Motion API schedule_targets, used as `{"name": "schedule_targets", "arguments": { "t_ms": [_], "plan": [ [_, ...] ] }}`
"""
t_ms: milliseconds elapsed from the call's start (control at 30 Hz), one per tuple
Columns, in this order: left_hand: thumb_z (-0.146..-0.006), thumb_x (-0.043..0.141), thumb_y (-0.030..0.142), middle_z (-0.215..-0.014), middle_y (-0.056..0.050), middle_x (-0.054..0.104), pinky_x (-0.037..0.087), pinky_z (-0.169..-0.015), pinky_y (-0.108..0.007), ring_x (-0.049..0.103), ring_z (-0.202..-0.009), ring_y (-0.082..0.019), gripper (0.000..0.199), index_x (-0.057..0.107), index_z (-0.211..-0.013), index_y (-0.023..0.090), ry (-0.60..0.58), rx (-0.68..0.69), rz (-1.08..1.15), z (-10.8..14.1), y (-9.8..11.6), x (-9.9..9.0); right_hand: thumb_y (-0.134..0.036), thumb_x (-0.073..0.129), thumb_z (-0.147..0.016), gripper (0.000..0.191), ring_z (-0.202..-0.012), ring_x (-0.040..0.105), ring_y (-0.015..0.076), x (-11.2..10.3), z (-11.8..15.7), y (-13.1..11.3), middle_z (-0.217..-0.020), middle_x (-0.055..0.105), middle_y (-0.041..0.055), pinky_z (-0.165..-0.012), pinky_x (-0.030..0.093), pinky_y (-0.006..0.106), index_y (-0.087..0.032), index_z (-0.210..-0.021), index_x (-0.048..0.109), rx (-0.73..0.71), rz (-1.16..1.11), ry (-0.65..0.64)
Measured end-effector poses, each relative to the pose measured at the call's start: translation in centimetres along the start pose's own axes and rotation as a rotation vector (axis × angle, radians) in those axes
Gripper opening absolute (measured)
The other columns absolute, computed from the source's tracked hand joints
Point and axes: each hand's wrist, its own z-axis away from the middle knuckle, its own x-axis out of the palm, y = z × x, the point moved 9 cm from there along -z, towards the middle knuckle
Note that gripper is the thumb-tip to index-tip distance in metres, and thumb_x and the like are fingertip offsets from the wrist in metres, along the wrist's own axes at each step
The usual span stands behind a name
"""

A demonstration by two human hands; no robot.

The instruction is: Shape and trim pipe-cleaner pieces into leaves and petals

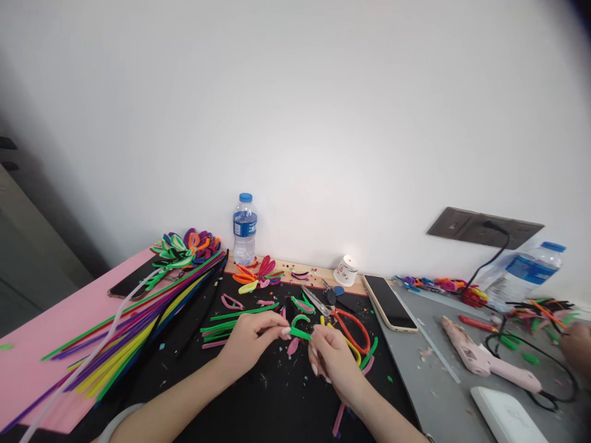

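A green pipe cleaner [300, 333] with a curled end stretches between my two hands over the black mat. My left hand [258, 335] pinches it at the left, and my right hand [333, 354] grips its other end with bent fingers. Just beyond my right hand lie orange-handled scissors [353, 329], partly over yellow and green pieces. Straight green pipe cleaners [221, 326] rest beside my left hand. Around them are a small pink loop [231, 302], a green and pink loop [303, 304] and a pink petal shape [292, 346].
Colourful pipe cleaners [138, 329] fan out at left beside a finished bunch [184, 249]. A water bottle [244, 231], paper cup [346, 271] and phone [390, 303] stand or lie near the wall. At right are a pink glue gun [489, 363] with a cord and another person's hand [577, 347].
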Motion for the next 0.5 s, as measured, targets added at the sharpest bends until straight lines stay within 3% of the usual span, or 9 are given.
{"name": "schedule_targets", "arguments": {
  "t_ms": [100,167,267,367,500],
  "plan": [
    [-0.084,0.053,0.032,-0.091,-0.004,0.073,0.05,-0.078,-0.028,0.066,-0.082,-0.02,0.026,0.065,-0.105,0.021,0.116,0.005,-0.041,-0.6,-0.5,-2.3,-0.053,0.046,-0.082,0.043,-0.027,0.025,0.0034,-1.4,-0.2,-0.7,-0.039,0.043,-0.0068,-0.03,0.011,0.019,-0.021,-0.056,0.039,-0.054,-0.01,0.104],
    [-0.084,0.053,0.031,-0.096,-0.005,0.071,0.048,-0.082,-0.031,0.065,-0.085,-0.021,0.022,0.066,-0.099,0.022,0.191,0.071,-0.209,-1.0,-0.2,-3.9,-0.055,0.046,-0.082,0.044,-0.029,0.025,0.0037,-2.2,-0.3,-1.1,-0.04,0.043,-0.0066,-0.031,0.012,0.02,-0.021,-0.056,0.038,-0.08,-0.013,0.149],
    [-0.084,0.052,0.029,-0.087,-0.004,0.07,0.046,-0.083,-0.032,0.061,-0.089,-0.022,0.018,0.069,-0.082,0.023,0.11,0.152,-0.438,-1.8,-0.3,-4.1,-0.055,0.046,-0.083,0.043,-0.03,0.025,0.004,-2.8,-0.5,-1.4,-0.041,0.043,-0.0059,-0.032,0.013,0.02,-0.021,-0.057,0.039,-0.106,-0.014,0.166],
    [-0.083,0.051,0.026,-0.087,-0.005,0.069,0.045,-0.084,-0.032,0.06,-0.092,-0.023,0.018,0.069,-0.084,0.024,0.024,0.154,-0.531,-2.1,-1.3,-3.7,-0.053,0.046,-0.084,0.042,-0.031,0.027,0.0042,-2.8,-0.6,-1.4,-0.042,0.045,-0.0052,-0.033,0.014,0.021,-0.021,-0.057,0.039,-0.109,0.0,0.159],
    [-0.081,0.051,0.02,-0.089,-0.006,0.069,0.044,-0.083,-0.035,0.058,-0.094,-0.026,0.02,0.069,-0.089,0.022,0.013,0.133,-0.555,-2.1,-2.7,-3.6,-0.052,0.046,-0.084,0.041,-0.031,0.027,0.0047,-2.6,-0.5,-1.2,-0.042,0.044,-0.0053,-0.034,0.015,0.021,-0.021,-0.057,0.039,-0.104,0.007,0.146]
  ]
}}
